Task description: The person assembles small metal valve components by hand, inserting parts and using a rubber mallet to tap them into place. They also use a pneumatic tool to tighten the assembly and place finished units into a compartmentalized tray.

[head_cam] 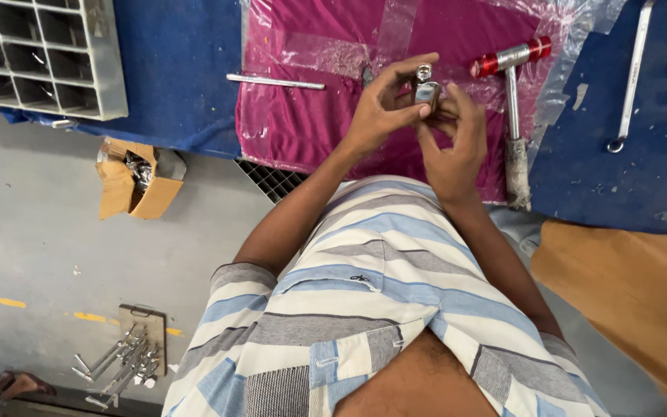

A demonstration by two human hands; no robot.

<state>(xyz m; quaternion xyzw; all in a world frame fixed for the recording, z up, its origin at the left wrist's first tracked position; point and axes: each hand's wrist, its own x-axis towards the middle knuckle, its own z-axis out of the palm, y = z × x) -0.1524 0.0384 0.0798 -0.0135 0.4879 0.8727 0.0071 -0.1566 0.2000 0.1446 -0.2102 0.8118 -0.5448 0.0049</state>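
Metal fitting (426, 89) pinched between both hands' fingertips

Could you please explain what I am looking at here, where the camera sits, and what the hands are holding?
There is no machine here: a person works with two bare hands. The single picture comes from a camera worn on the person's head, looking down past the striped shirt.

The left hand and right hand meet over a magenta cloth covered with clear plastic. Together they pinch a small shiny metal fitting in a fingertip grip.

On the cloth lie a thin metal rod and a hammer with red ends. A long spanner rests on the blue sheet to the right. At top left stands a grey compartment rack. On the floor below are an open cardboard box and a pile of metal parts.
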